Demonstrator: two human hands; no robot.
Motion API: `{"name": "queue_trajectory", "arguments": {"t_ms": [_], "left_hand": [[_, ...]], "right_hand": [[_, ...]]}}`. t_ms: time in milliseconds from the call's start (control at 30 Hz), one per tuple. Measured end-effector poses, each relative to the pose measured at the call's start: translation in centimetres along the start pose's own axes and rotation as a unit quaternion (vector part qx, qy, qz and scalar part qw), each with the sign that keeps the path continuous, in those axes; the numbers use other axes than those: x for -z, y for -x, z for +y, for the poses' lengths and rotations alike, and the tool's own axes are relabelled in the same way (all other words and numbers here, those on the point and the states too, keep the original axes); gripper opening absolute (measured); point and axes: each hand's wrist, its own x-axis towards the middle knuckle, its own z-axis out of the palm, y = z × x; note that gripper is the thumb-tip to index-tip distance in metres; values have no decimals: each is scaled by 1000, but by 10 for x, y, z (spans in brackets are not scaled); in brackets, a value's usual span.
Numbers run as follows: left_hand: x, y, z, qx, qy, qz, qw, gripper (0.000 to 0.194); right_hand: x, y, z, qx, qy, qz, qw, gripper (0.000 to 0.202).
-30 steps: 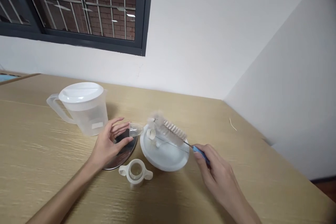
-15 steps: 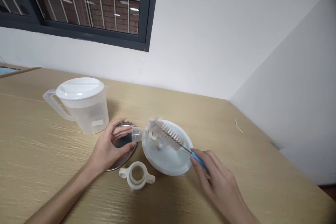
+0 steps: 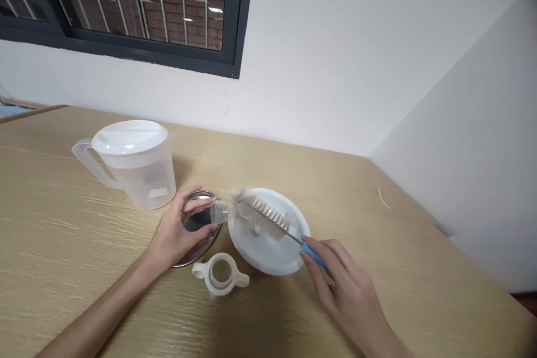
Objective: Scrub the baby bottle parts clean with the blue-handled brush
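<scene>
A small clear plastic cup-like piece (image 3: 218, 212) is held by the left hand (image 3: 174, 235), pinched between the thumb below and the fingertips above, with the fingers parted by no more than its width. A blue-handled brush with pale bristles on a twisted wire stem (image 3: 266, 215) is gripped by the right hand (image 3: 350, 282), its fingers closed round the handle. The bristles are slanted across a round white bowl (image 3: 274, 260), and their blurred tip is brought close to the clear piece at the bowl's left rim; whether the two are touching cannot be told.

A round, dark, shiny metal disc (image 3: 197, 222) is partly covered by the left hand. Just beside the bowl, a cream plastic ring with two side handles (image 3: 218, 290) is set on the wooden table (image 3: 348, 201), and a translucent lidded pitcher (image 3: 146, 176) is seen beyond the left hand.

Compared with a second ago, the brush has been shifted leftward over the bowl. The clear piece is still held in the same pinch.
</scene>
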Motion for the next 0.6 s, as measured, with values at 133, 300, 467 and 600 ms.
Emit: {"name": "queue_trajectory", "arguments": {"t_ms": [133,300,467,600], "left_hand": [[1,0,1,4,-10,0,1000,77],[-1,0,0,1,-41,7,999,75],[-2,0,-4,-26,-18,12,999,71],[-3,-2,-4,-45,15,10,999,73]], "right_hand": [[2,0,9,-49,5,31,998,23],[2,1,-4,-1,-54,19,998,35],[-2,0,-11,2,-57,-10,998,32],[-2,-1,1,-52,-22,12,998,25]]}}
